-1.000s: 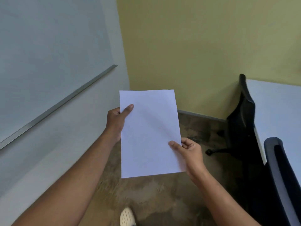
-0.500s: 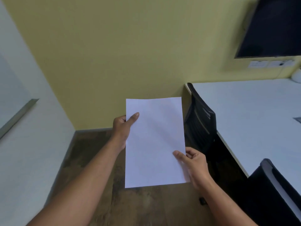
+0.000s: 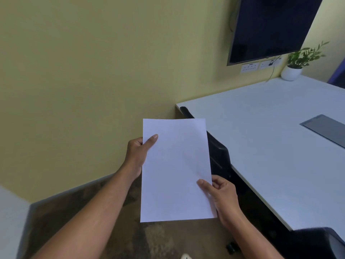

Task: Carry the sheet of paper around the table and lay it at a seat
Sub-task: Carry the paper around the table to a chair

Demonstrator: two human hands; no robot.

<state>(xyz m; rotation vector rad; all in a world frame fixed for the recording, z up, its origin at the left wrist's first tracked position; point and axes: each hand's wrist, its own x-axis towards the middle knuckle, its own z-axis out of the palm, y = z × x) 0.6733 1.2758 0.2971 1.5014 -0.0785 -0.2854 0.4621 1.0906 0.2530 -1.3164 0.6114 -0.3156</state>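
I hold a blank white sheet of paper (image 3: 176, 169) upright in front of me, above the floor. My left hand (image 3: 137, 156) grips its left edge with the thumb laid across the front. My right hand (image 3: 221, 195) pinches the lower right edge. The white table (image 3: 276, 139) stretches to the right of the sheet. A black chair (image 3: 217, 152) is pushed in at the table's near edge, just behind the paper. The back of a second dark chair (image 3: 317, 240) shows at the bottom right corner.
A yellow wall fills the view ahead, with a dark screen (image 3: 272, 27) mounted at the upper right above wall sockets (image 3: 250, 67). A potted plant (image 3: 294, 69) stands at the table's far corner. A grey cable hatch (image 3: 324, 128) lies in the tabletop. Brown floor lies below.
The view has swung to the right: the grey wall left of me slid out of sight, while the table, screen and plant came into view. Both hands keep the same hold on the paper.
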